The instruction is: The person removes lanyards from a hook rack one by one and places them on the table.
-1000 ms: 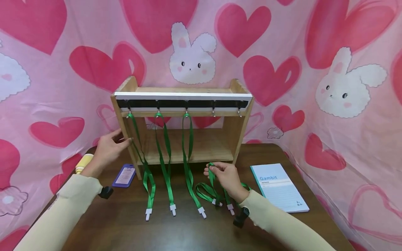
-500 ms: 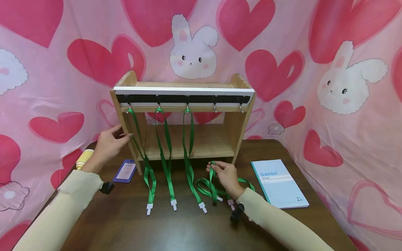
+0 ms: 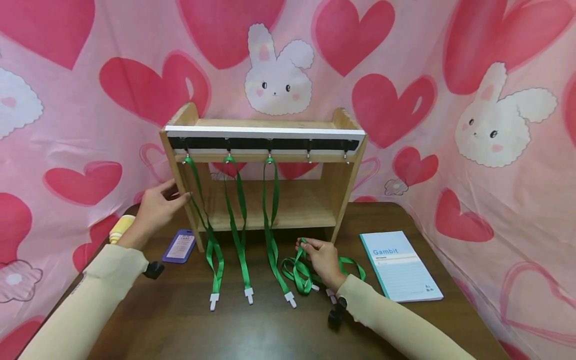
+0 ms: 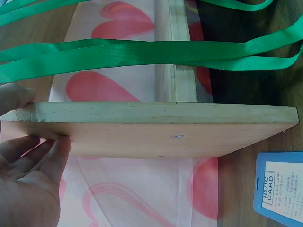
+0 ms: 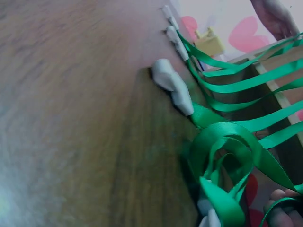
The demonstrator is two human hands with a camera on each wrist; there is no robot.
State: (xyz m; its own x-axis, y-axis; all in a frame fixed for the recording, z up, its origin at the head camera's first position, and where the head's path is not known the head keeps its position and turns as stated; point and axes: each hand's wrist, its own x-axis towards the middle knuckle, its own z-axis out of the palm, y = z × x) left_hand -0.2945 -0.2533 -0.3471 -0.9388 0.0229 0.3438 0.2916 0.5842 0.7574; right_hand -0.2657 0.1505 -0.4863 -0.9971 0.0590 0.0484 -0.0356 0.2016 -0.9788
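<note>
My left hand [image 3: 157, 207] grips the left side panel [image 4: 142, 135] of a wooden shelf, thumb in front and fingers behind. Three green lanyards hang from hooks on its front rail [image 3: 292, 132]: the left one [image 3: 218, 282], the middle one [image 3: 243, 260] and the right one [image 3: 275, 262], white clips on the table. Below the bare hooks, my right hand [image 3: 326, 260] pinches a looped green lanyard [image 3: 308, 286] between thumb and fingers, with its lower coils low over the table. More green strap [image 3: 357, 265] lies behind that hand. The right wrist view shows the coiled strap [image 5: 225, 208] close up.
Two hooks [image 3: 309, 150] at the rail's right carry nothing. A blue-rimmed ID card holder [image 3: 179, 247] lies left of the shelf, near a yellow bottle [image 3: 121, 227] partly behind my left forearm. At the right lies a light blue notebook [image 3: 400, 267]. A pink heart-print cloth surrounds the table.
My right hand dips slightly with the lanyard, and the strap beneath it folds into a rounder loop near a white clip. My left hand stays on the shelf panel.
</note>
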